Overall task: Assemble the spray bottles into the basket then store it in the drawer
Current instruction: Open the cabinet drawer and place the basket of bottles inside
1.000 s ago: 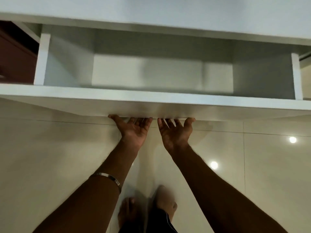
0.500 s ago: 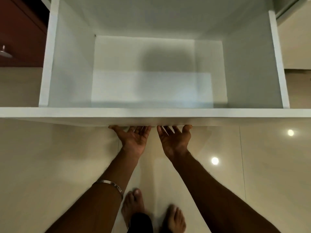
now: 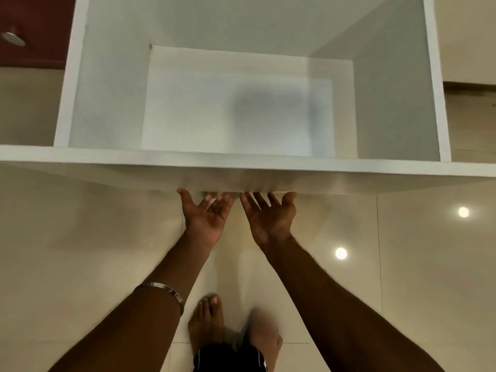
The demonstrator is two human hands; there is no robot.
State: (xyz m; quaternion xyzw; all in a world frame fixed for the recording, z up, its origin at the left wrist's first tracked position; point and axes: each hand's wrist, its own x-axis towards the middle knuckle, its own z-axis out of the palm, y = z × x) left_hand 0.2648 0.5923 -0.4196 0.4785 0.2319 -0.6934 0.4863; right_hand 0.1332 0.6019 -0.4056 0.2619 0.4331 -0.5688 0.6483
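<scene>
While the head view is looking down, the deep white laminated-board drawer (image 3: 241, 103) is standing pulled out over the glossy beige tiled floor (image 3: 80, 251), showing nothing inside. The left hand (image 3: 206, 218) and right hand (image 3: 271, 218) are lying palm-up, fingers spread and reaching under the front panel's lower edge; whether the fingertips are hooking it is hidden. No basket or spray bottles are showing. The drawer is looking stiff, smooth and fairly heavy, best taken by that lower lip. Bare feet (image 3: 206, 323) are standing close beneath; floor room is lying open on both sides.
</scene>
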